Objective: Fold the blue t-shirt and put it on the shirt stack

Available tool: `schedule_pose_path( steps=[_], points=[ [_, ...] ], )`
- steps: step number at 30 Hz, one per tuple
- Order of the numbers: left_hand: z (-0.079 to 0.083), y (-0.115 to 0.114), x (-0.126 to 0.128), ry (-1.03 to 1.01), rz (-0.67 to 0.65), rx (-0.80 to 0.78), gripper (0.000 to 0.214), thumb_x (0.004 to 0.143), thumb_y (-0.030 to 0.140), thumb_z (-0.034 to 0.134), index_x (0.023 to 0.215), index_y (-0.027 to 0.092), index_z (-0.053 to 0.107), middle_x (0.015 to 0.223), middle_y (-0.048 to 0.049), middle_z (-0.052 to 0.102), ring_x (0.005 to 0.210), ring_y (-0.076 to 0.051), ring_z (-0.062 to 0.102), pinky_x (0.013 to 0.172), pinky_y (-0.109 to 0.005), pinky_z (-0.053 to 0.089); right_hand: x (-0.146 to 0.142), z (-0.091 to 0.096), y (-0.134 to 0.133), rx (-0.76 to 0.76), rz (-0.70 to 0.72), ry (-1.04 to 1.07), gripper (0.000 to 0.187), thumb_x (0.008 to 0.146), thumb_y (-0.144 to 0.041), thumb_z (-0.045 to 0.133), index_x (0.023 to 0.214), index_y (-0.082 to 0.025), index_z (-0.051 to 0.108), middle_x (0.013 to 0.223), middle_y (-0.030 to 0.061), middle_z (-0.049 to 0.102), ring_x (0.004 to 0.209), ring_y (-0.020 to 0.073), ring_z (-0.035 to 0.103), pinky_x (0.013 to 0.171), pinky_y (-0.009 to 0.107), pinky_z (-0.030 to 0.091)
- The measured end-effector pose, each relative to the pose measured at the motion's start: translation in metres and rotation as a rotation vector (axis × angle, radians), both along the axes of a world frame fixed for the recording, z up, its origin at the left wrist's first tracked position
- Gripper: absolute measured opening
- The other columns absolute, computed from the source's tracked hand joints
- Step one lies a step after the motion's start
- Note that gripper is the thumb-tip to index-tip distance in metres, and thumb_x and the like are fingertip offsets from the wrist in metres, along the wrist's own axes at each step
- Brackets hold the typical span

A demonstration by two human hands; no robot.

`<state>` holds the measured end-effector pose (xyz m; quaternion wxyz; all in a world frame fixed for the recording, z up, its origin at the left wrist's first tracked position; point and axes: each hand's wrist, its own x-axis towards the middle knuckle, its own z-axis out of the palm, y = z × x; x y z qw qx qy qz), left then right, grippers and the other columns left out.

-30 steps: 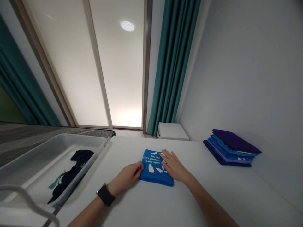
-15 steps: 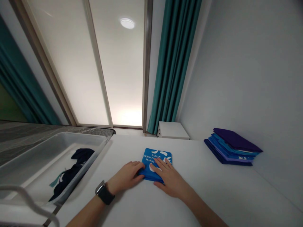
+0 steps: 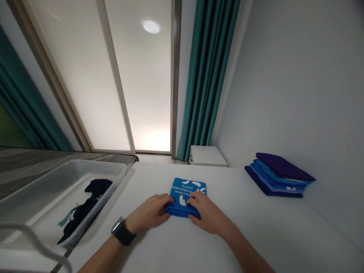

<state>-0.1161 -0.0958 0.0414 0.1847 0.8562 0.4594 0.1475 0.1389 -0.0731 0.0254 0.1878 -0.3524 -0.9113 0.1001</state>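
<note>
A folded blue shirt (image 3: 186, 191) with white lettering lies on the white table (image 3: 199, 242) in front of me. My left hand (image 3: 149, 212), with a dark watch on its wrist, grips the shirt's near left corner, fingers curled on the fabric. My right hand (image 3: 206, 216) holds the near right edge, its fingers bent over the cloth. Both hands sit close together at the shirt's near edge.
A stack of folded blue and purple clothes (image 3: 280, 175) sits at the right by the wall. A clear plastic bin (image 3: 57, 197) at the left holds a dark garment (image 3: 85, 206). A small white cabinet (image 3: 207, 156) stands beyond the table, beside teal curtains (image 3: 207, 76).
My right hand slid from lying flat on top of the shirt back to its near edge and curled onto it. The left hand kept to the near left corner.
</note>
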Motion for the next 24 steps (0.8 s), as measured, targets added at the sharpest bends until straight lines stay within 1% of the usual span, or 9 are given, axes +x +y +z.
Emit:
schedule_pose_path(
  steps=[2,4,8,10,12,15,18,21,24],
  points=[
    [0.001,-0.002,0.001,0.025,-0.001,0.021,0.026,0.078,0.017,0.055,0.104,0.023,0.054,0.093,-0.0009,0.06,0.081,-0.017,0.056,0.075,-0.028,0.04,0.002,0.001,-0.001,-0.02,0.018,-0.024,0.036,0.078,-0.02,0.065,0.113,-0.022,0.057,0.118,0.0084,0.055,0.114,0.0252,0.049,0.103,0.044,0.038],
    [0.001,-0.002,0.001,0.042,-0.004,0.027,0.025,0.08,0.015,0.052,0.102,0.023,0.054,0.091,-0.0003,0.06,0.08,-0.017,0.056,0.075,-0.027,0.04,0.004,0.001,-0.002,-0.044,0.027,-0.047,0.043,0.075,-0.015,0.063,0.116,-0.022,0.055,0.122,0.0083,0.052,0.117,0.0252,0.047,0.106,0.044,0.034],
    [-0.001,-0.001,0.001,0.044,-0.008,0.049,0.017,0.083,0.016,0.051,0.098,0.023,0.054,0.087,-0.0001,0.061,0.077,-0.016,0.056,0.073,-0.027,0.039,0.003,0.001,-0.004,-0.035,0.017,-0.08,0.049,0.071,-0.008,0.058,0.118,-0.021,0.053,0.124,0.0084,0.051,0.119,0.0248,0.046,0.111,0.046,0.026],
    [-0.003,-0.001,0.001,0.039,0.01,0.05,0.015,0.083,0.016,0.052,0.096,0.023,0.055,0.084,0.0004,0.061,0.074,-0.016,0.055,0.072,-0.027,0.038,0.001,0.001,-0.005,-0.005,0.011,-0.098,0.045,0.073,-0.008,0.058,0.116,-0.021,0.054,0.122,0.0086,0.053,0.118,0.0248,0.047,0.11,0.046,0.028],
    [-0.004,0.001,0.001,0.012,0.04,0.025,0.013,0.084,0.018,0.052,0.095,0.022,0.056,0.08,0.001,0.06,0.072,-0.016,0.055,0.07,-0.026,0.038,-0.002,0.001,-0.006,0.022,-0.002,-0.114,0.039,0.076,-0.013,0.061,0.114,-0.021,0.056,0.12,0.0086,0.055,0.115,0.0252,0.048,0.106,0.044,0.033],
    [-0.005,0.003,-0.001,-0.089,0.09,-0.072,0.01,0.086,0.025,0.052,0.095,0.021,0.057,0.076,0.0017,0.059,0.068,-0.014,0.054,0.064,-0.024,0.038,-0.005,-0.002,-0.004,0.051,-0.031,-0.126,0.033,0.079,-0.023,0.066,0.111,-0.02,0.058,0.115,0.0084,0.058,0.109,0.0258,0.051,0.098,0.043,0.039],
    [-0.006,0.004,-0.002,-0.168,0.123,-0.146,0.013,0.087,0.029,0.052,0.094,0.02,0.057,0.072,0.0024,0.058,0.064,-0.013,0.052,0.061,-0.023,0.038,-0.007,-0.006,-0.003,0.082,-0.039,-0.142,0.028,0.08,-0.023,0.065,0.107,-0.02,0.059,0.112,0.0086,0.06,0.106,0.0256,0.052,0.095,0.041,0.041],
    [-0.007,0.003,-0.001,-0.136,0.121,-0.133,0.015,0.085,0.029,0.053,0.097,0.02,0.056,0.072,0.0025,0.058,0.065,-0.014,0.052,0.061,-0.024,0.037,-0.009,-0.009,-0.004,0.126,-0.052,-0.147,0.024,0.08,-0.019,0.064,0.103,-0.019,0.059,0.11,0.0091,0.06,0.107,0.0261,0.053,0.095,0.041,0.04],
    [-0.006,0.001,0.001,-0.07,0.096,-0.105,0.022,0.079,0.025,0.056,0.101,0.022,0.053,0.075,0.0028,0.058,0.067,-0.015,0.052,0.062,-0.025,0.037,-0.011,-0.011,-0.005,0.164,-0.067,-0.159,0.02,0.08,-0.018,0.062,0.099,-0.018,0.058,0.106,0.0095,0.06,0.104,0.0267,0.053,0.092,0.041,0.041]
  ],
)
